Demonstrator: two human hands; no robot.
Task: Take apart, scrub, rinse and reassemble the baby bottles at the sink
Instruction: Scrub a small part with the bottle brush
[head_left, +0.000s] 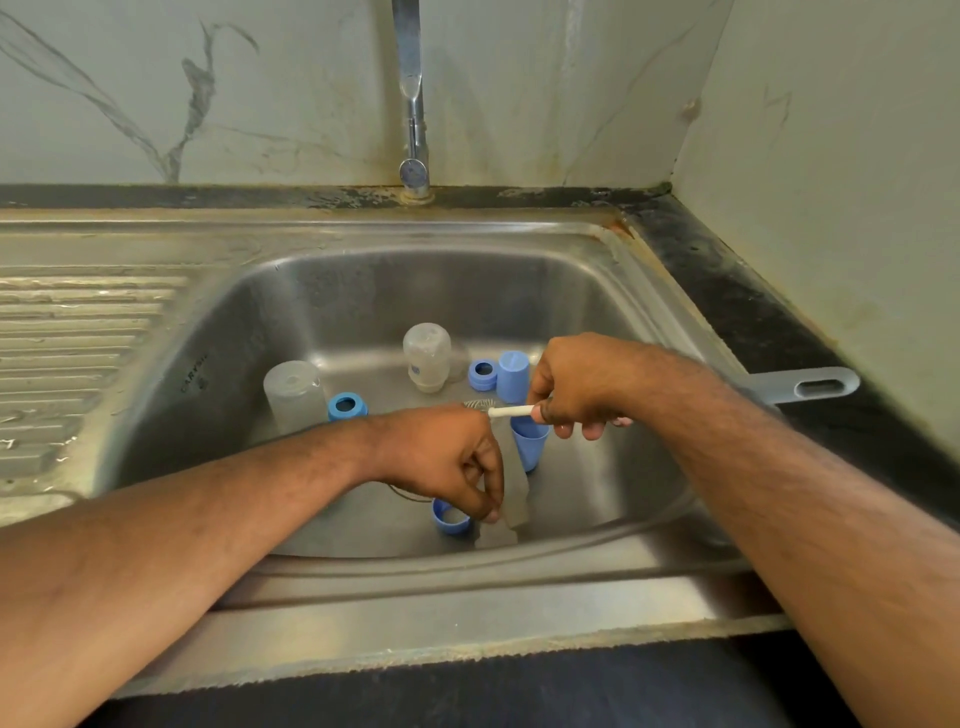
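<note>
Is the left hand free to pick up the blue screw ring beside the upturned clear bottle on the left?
Probably not yet: the left hand grips a clear bottle. Nothing covers the blue screw ring.

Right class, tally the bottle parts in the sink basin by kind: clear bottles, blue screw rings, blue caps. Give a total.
Clear bottles: 3, one far left, one at the back, one in the left hand.
Blue screw rings: 3, at.
Blue caps: 2, at.
Total: 8
</note>
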